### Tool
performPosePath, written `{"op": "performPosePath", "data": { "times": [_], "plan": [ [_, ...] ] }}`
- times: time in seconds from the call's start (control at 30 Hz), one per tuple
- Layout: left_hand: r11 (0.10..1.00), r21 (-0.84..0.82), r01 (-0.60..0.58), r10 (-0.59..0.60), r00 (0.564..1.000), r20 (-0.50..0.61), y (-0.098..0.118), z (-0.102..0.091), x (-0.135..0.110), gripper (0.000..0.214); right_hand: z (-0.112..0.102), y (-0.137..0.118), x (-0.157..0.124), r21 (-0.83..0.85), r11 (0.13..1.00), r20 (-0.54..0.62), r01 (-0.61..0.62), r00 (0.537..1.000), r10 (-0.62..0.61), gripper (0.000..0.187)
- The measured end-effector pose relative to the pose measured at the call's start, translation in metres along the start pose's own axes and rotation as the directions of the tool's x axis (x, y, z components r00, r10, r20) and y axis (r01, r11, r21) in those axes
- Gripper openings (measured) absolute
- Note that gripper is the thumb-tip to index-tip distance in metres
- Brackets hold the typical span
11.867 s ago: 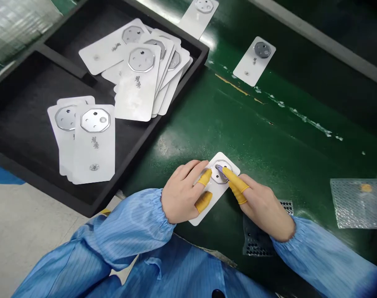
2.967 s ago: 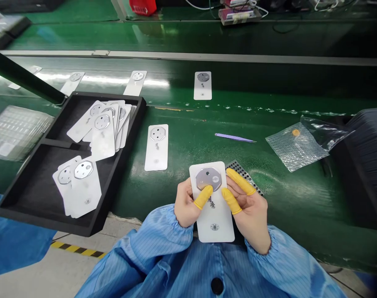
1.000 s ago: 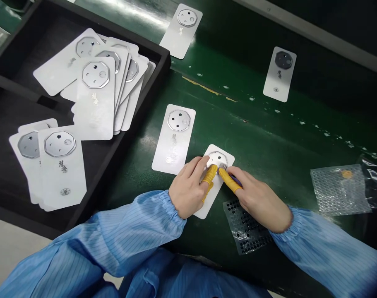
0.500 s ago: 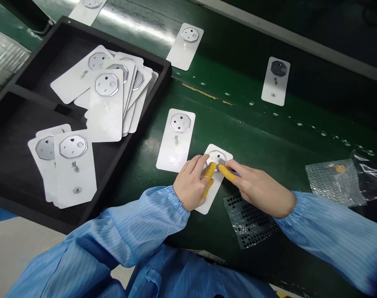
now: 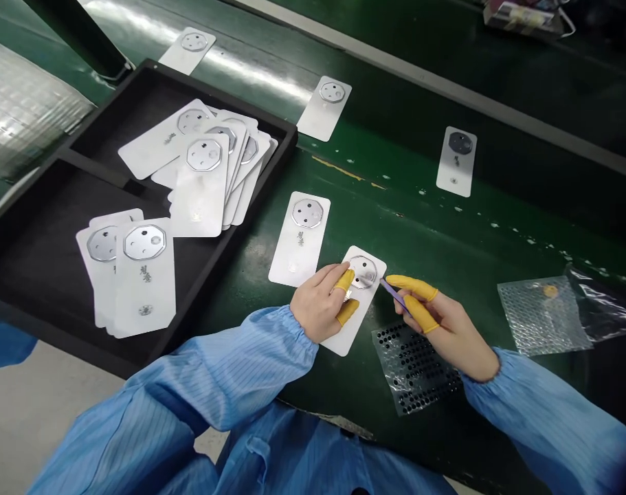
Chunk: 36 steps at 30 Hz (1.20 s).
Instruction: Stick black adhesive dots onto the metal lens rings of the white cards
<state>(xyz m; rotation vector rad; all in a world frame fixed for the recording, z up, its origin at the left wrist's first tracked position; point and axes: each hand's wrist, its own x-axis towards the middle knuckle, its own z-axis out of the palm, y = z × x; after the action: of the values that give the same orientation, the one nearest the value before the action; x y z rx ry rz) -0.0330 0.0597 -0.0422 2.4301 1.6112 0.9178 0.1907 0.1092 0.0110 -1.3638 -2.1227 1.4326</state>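
A white phone back panel (image 5: 338, 337) with rounded corners and an octagonal camera ring (image 5: 363, 272) lies tilted on the green bench. My left hand (image 5: 319, 302) rests on its left side, thumb and index finger apart in yellow finger covers. Just right of the panel, my right hand (image 5: 449, 330) pinches a slim purple tool (image 5: 394, 294) between yellow-covered thumb and fingers. The tool's tip is beside the camera ring's right edge. Under and below that hand lies a clear sheet with rows of black dots (image 5: 413, 375), partly covered.
A second white panel (image 5: 298, 240) lies left of my hands. The black tray (image 5: 45, 213) holds several overlapping panels (image 5: 202, 192). Further panels lie at the back, one with a dark ring (image 5: 457, 161). Bubble wrap (image 5: 542, 317) sits at right. A ledge (image 5: 420, 75) runs behind.
My right hand has drawn back to the right from the camera ring with the purple tool, uncovering the ring. My left hand stays on the panel. The view has shifted slightly.
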Motion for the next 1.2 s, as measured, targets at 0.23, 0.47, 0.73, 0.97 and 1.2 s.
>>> {"op": "performPosePath", "data": {
  "times": [0.23, 0.47, 0.73, 0.97, 1.2],
  "plan": [
    [1.0, -0.016, 0.024, -0.024, 0.999, 0.024, 0.003, -0.005, 0.001, 0.027, 0.014, 0.004, 0.018, -0.29, 0.911, 0.023, 0.293, 0.954, -0.3, 0.029],
    [0.993, -0.102, 0.059, -0.059, 0.998, -0.001, 0.005, -0.005, 0.002, 0.026, 0.023, 0.005, 0.018, -0.439, 0.839, 0.128, 0.323, 0.946, -0.298, 0.028],
    [0.988, -0.126, 0.088, -0.082, 0.995, 0.052, 0.006, -0.007, 0.004, 0.018, 0.021, 0.0, 0.015, -0.44, 0.876, 0.146, 0.2, 0.978, -0.15, 0.031],
    [0.987, -0.118, 0.108, -0.101, 0.993, 0.061, 0.007, -0.007, 0.001, 0.011, 0.022, 0.004, 0.017, -0.393, 0.883, 0.128, 0.258, 0.966, -0.225, 0.036],
    [0.998, -0.05, 0.046, -0.038, 0.988, 0.147, 0.007, -0.01, 0.003, 0.01, 0.02, 0.0, 0.017, -0.443, 0.864, 0.146, 0.239, 0.97, -0.194, 0.016]
  ]
}}
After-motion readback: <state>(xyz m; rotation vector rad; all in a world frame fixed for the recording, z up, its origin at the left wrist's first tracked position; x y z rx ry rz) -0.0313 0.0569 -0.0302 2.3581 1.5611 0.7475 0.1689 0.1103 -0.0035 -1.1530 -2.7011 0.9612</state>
